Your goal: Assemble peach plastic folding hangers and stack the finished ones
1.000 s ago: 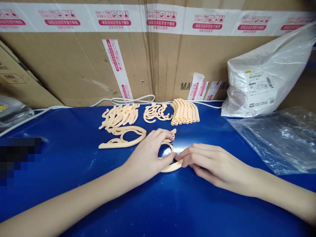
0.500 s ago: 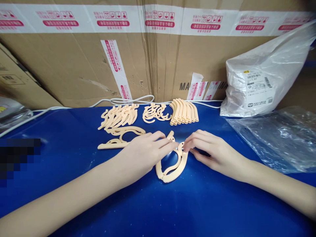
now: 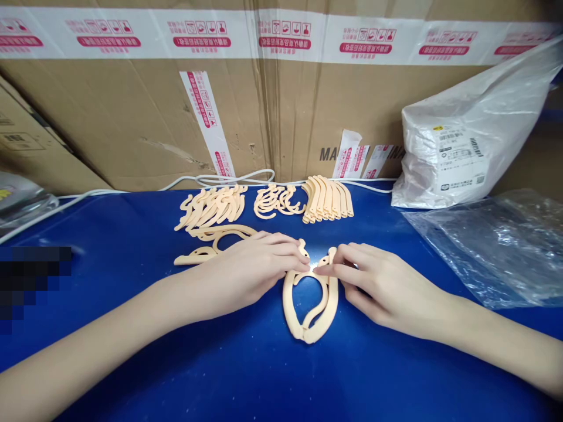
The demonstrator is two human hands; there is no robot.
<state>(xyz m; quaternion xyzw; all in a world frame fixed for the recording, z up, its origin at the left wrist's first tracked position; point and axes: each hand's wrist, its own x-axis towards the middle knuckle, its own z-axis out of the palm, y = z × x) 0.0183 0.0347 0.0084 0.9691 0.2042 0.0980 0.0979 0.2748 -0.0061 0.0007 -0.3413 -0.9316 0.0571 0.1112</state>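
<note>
A cream plastic folding hanger (image 3: 289, 305) lies on the blue table, its two curved arms folded into a loop with the joined end toward me. My left hand (image 3: 259, 264) has its fingers closed on the far end of the left arm. On the far end of the right arm, my right hand (image 3: 373, 281) pinches with thumb and fingers. My fingers hide part of both ends. Behind my left hand lies another cream hanger (image 3: 202, 256), partly covered by that hand.
Along the back lie a pile of cream hanger pieces (image 3: 215, 208), several small hooks (image 3: 266, 202) and a row of curved arms (image 3: 328, 199). Behind them are a white cable (image 3: 176, 183) and a cardboard box (image 3: 145, 117). A white bag (image 3: 466, 135) and clear plastic (image 3: 479, 246) sit at right.
The hanger has shifted slightly toward me and turned more upright in view. Its far ends stand further apart, and both hands have moved with it.
</note>
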